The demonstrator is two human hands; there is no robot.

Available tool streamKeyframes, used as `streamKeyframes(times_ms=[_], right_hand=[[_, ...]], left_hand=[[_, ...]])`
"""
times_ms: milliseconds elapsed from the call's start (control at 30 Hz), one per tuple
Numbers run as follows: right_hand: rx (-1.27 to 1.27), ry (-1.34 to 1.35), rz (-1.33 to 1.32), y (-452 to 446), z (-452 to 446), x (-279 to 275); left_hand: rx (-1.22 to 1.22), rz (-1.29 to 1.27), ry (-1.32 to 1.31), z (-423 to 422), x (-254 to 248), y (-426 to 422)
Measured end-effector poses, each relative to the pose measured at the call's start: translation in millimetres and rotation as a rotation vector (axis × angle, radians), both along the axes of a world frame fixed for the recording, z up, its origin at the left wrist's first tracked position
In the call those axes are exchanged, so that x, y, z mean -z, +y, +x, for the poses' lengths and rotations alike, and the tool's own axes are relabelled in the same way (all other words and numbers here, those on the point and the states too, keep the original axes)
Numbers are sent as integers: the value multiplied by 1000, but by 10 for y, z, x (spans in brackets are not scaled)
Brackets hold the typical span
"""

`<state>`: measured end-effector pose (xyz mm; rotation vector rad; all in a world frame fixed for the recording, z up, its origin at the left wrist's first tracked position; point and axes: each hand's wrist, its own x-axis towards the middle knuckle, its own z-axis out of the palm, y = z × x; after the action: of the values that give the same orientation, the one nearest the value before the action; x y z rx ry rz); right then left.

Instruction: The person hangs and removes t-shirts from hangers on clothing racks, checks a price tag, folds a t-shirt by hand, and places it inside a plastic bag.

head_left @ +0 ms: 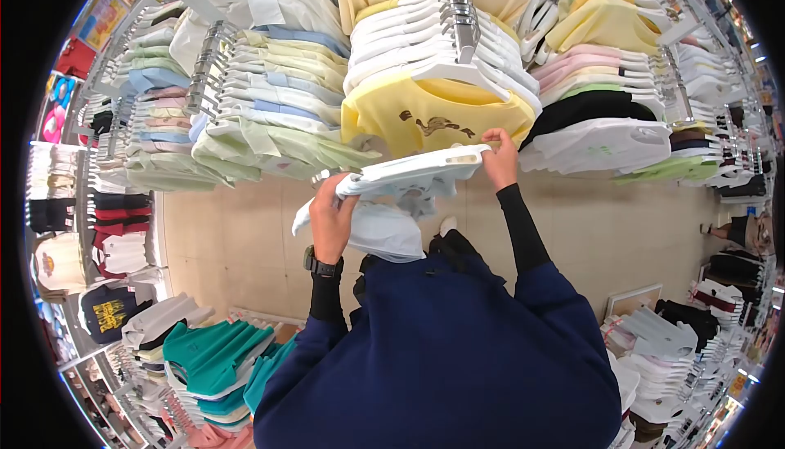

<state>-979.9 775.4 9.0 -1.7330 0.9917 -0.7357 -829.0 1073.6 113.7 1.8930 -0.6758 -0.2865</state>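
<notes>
In front of my body I hold a pale, white-to-light-blue T-shirt (384, 228) on a white plastic hanger (417, 167). My left hand (331, 218), a dark watch on its wrist, is closed around the shirt's left end. At the other end my right hand (500, 159) pinches the shirt and hanger near the shoulder. The shirt hangs in folds below the hanger, so most of its front is hidden. Just beyond my hands, a yellow T-shirt (392, 114) with a brown print faces me at the front of a rack.
A metal rack arm (459, 11) carries a row of hangers ahead. Pale green shirts (278, 142) hang to the left, black and white shirts (597, 142) to the right. Teal shirts (217, 351) hang behind on the left. Tiled floor (237, 236) shows between the racks.
</notes>
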Motion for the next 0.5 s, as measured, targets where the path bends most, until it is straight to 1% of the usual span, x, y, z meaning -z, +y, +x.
streamKeyframes(times_ms=[67, 100, 167, 267, 300, 333, 367, 433, 467, 500], right_hand=[[29, -26, -110, -103, 22, 135], [28, -29, -106, -100, 16, 119], [25, -35, -99, -85, 12, 92], [-14, 188, 8, 78, -9, -443], [-33, 210, -30, 93, -27, -481], [-53, 231, -69, 100, -44, -511], [-73, 251, -109, 108, -53, -533], [-164, 140, -253, 152, -39, -556], [-210, 85, -322, 206, -42, -563], [-240, 106, -351, 281, -18, -629]], left_hand=[[17, 126, -26, -8, 18, 39], [27, 189, -39, -15, 34, 51], [-19, 92, -80, -31, 118, 39], [-76, -9, -72, -54, 92, 23], [-92, -36, -60, -56, 76, 16], [-64, 74, -73, -40, 106, 61], [-38, 71, -105, -64, 103, 62], [9, 62, -174, -100, 21, -7], [-6, 39, -140, -115, 91, -42], [11, 36, -147, -126, 141, -94]])
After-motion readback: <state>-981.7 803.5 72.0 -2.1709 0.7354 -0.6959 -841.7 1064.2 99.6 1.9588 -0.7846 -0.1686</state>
